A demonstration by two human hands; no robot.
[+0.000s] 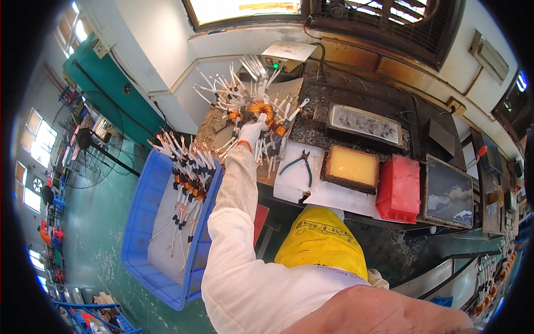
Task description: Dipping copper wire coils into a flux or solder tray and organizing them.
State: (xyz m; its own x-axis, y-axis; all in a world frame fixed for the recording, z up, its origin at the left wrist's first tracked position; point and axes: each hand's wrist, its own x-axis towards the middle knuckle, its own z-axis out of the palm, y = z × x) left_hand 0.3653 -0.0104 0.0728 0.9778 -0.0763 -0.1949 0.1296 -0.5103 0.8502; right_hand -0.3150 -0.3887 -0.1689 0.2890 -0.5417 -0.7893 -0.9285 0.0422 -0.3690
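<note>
My left hand (253, 132), in a white glove with an orange band at the wrist, reaches onto the left end of the workbench. Its fingers close on the near rim of a ring-shaped copper coil (260, 107); the fingertips are partly hidden at the ring's middle. More copper coils (280, 129) with white sleeved leads and metal lugs crowd around it on a brown board. Of my right arm only a bit of pale sleeve (378, 278) shows beside the yellow apron (320, 239); the right hand is out of sight.
A blue crate (161, 278) with several coils stands at the left. On the bench are pliers (302, 165), a tray of yellowish material (351, 166), a red bin (398, 189), a metal-topped pot (364, 125) and a control box (282, 62). A fan (84, 138) stands further left.
</note>
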